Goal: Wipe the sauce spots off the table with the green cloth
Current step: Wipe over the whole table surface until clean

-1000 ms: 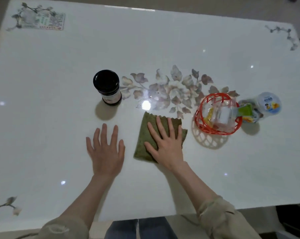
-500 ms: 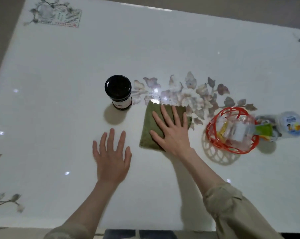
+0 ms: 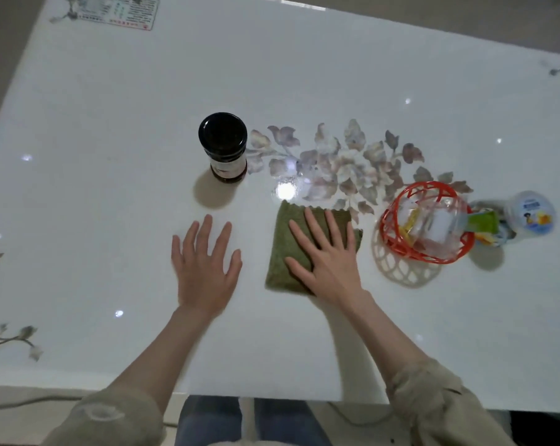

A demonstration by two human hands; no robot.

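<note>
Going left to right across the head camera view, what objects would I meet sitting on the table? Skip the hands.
Printed card → dark-lidded jar → green cloth → orange basket → white round tub. The green packet between basket and tub overlaps both, so it is left out.

right hand (image 3: 328,262) flat on green cloth (image 3: 283,249), left hand (image 3: 204,272) beside

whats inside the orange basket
A clear plastic container and a yellow packet lie in the orange basket; anything beneath them is hidden.
</note>
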